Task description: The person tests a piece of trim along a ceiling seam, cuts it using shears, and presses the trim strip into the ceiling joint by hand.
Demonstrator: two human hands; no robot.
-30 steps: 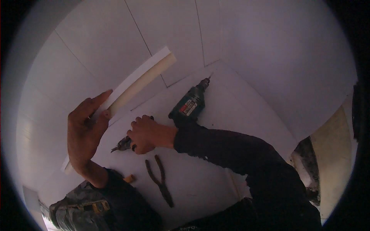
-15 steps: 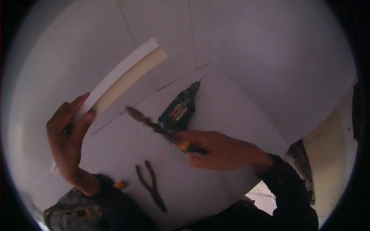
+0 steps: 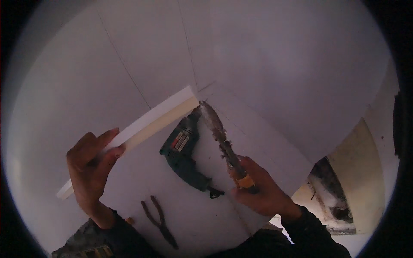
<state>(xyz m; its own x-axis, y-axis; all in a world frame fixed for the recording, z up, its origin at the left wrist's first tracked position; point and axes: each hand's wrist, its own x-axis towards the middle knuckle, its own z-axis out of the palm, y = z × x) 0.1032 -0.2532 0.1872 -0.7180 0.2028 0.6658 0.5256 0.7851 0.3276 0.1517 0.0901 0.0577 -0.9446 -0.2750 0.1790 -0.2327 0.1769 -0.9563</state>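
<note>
My left hand (image 3: 92,167) pinches a long white angled strip (image 3: 159,111), whose lower face looks cream. The strip slants up to the right, and its near end sticks out past my wrist. In my right hand (image 3: 264,191) are tin snips (image 3: 226,146) with orange-and-dark handles, gripped with the jaws pointing up and left. Their tip is at the strip's far end; whether it touches I cannot tell. Between my hands a green power drill (image 3: 183,150) lies on the white surface (image 3: 206,228), its nose partly under the strip.
Dark pliers (image 3: 160,223) with spread handles lie near my left forearm. A small orange thing (image 3: 129,220) shows beside that sleeve. White panels (image 3: 266,56) with thin seams rise behind. At lower left is a dark bag-like thing (image 3: 81,238); a stained dark patch (image 3: 329,189) lies at right.
My right hand has moved right and lower, turning the snips upward so their tip is beside the strip's end. The strip's far end has come down and right. The view has shifted too.
</note>
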